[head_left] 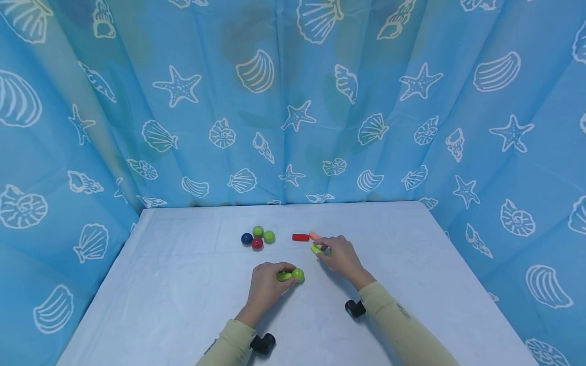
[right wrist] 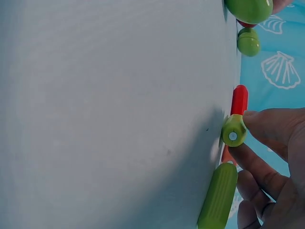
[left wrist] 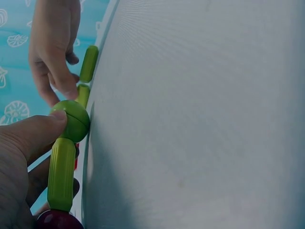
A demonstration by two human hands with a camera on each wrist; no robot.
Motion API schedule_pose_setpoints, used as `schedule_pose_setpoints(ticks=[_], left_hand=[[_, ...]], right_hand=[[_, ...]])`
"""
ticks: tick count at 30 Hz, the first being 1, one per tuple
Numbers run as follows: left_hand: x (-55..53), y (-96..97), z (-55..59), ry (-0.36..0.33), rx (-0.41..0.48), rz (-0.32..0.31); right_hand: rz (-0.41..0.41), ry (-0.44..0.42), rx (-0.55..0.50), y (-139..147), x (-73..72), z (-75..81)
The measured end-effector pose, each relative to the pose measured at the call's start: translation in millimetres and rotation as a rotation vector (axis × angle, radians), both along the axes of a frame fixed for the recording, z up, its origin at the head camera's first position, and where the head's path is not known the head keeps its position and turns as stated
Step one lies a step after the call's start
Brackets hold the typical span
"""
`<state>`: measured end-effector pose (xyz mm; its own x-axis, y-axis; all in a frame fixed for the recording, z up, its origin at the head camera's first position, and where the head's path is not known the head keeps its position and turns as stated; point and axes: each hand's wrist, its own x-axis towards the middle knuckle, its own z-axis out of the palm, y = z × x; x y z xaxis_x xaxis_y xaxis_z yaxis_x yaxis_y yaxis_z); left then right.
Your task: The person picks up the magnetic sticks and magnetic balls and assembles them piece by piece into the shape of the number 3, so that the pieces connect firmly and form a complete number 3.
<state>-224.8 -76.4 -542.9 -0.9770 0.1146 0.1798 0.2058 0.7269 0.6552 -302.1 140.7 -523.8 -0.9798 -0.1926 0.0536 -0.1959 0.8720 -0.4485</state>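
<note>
My left hand (head_left: 267,284) grips a yellow-green rod (left wrist: 62,174) with a green ball (left wrist: 74,119) at one end, the thumb lying on the ball. In the left wrist view a dark red ball (left wrist: 59,220) shows at the rod's other end; the hand covers that end in the head view. Farther right, my right hand (head_left: 341,255) pinches a short yellow-green rod (right wrist: 233,131) between thumb and fingertip, its holed end facing the right wrist camera. Beside those fingers lies a darker green rod (right wrist: 218,196), mostly covered by the hand in the head view.
Just beyond the right hand lie a red rod (head_left: 300,237) and a salmon rod (head_left: 314,235). Back left on the white table (head_left: 183,284) sits a cluster: a dark blue ball (head_left: 246,239), a red ball (head_left: 257,244) and two green balls (head_left: 258,231). A shell-patterned curtain (head_left: 284,101) encloses the table.
</note>
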Motion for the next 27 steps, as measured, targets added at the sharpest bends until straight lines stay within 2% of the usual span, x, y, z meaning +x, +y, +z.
schedule_pose_setpoints(ticks=[12, 21, 27], left_hand=[[0.3, 0.5, -0.6, 0.015, -0.018, 0.003], [0.3, 0.5, -0.7, 0.016, -0.016, 0.005], [1.2, 0.3, 0.5, 0.019, -0.005, 0.0]], right_hand=[[0.094, -0.004, 0.113, -7, -3.0, 1.8], [0.134, -0.061, 0.122, -13, 3.0, 1.3], [0.154, -0.151, 0.072, -16, 11.5, 7.6]])
